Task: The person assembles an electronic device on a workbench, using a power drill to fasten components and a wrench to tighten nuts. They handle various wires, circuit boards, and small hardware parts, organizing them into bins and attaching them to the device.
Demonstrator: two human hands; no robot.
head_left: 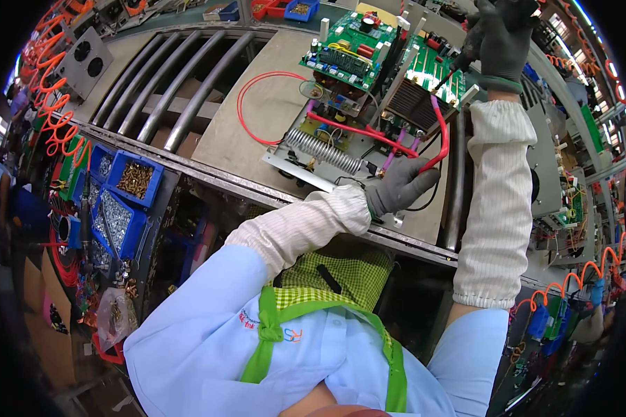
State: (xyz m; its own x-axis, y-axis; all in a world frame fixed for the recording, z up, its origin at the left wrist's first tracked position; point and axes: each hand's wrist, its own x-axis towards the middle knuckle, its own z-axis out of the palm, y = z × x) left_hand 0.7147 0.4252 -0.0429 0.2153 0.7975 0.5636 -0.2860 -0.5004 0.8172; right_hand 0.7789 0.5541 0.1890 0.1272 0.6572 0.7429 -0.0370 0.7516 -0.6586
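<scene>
My left hand (400,189), in a grey glove, is closed at the bend of a thick red cable (444,135) beside an open electronic assembly. My right hand (502,52), also gloved, is raised at the far right, closed around a dark screwdriver-like tool (470,50). The tool's thin shaft points down at the right green circuit board (424,69), above a dark finned heat sink (412,104). Left of it stands another green circuit board (344,52) crowded with parts. A silver coil (323,151) lies along the near side of the metal base plate (295,169).
The assembly rests on a board (222,135) over a roller conveyor (205,90). Blue bins of brass screws (136,178) and silver hardware (118,222) stand at left. Orange coiled hoses (49,90) hang there. A grey fan panel (85,61) stands far left; a grey housing (544,163) is right.
</scene>
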